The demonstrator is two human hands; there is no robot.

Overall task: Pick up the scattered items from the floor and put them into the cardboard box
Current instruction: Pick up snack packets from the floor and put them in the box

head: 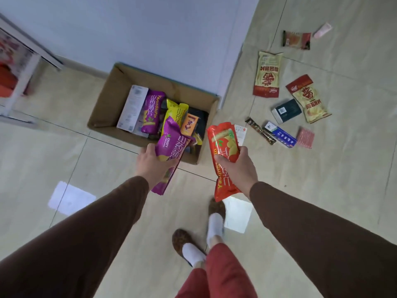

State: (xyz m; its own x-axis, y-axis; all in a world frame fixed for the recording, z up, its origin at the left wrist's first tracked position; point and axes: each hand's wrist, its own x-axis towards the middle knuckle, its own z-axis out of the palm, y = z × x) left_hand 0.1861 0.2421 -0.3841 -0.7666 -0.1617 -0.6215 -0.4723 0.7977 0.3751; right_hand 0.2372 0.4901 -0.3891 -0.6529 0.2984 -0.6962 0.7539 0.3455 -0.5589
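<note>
A: Far left first — what's there?

B: A white shelf unit (20, 67) at the edge, blurred. Then the cardboard box (103, 108), open, on the tiled floor (64, 147) against the wall (150, 29). Inside it lie a white carton (132, 107), a purple snack bag (153, 110), a yellow bag (176, 111) and an orange packet (189, 124).

A: And the left arm?

B: Stretched forward in a brown sleeve. The left hand (153, 163) has its fingers curled round a purple crisp bag (173, 147), whose top reaches over the box's near edge.

A: The right?

B: Also extended, just right of the box. The right hand (235, 164) grips a red crisp bag (224, 151) about its middle, held upright above the floor.

A: Further right?

B: Scattered on the tiles: two red-and-cream pouches (267, 75) (309, 98), a dark box (286, 110), a blue-and-white box (281, 137), a long dark bar (260, 131), a pink packet (305, 137), a dark red wrapper (296, 39) and a pink tube (322, 30).
</note>
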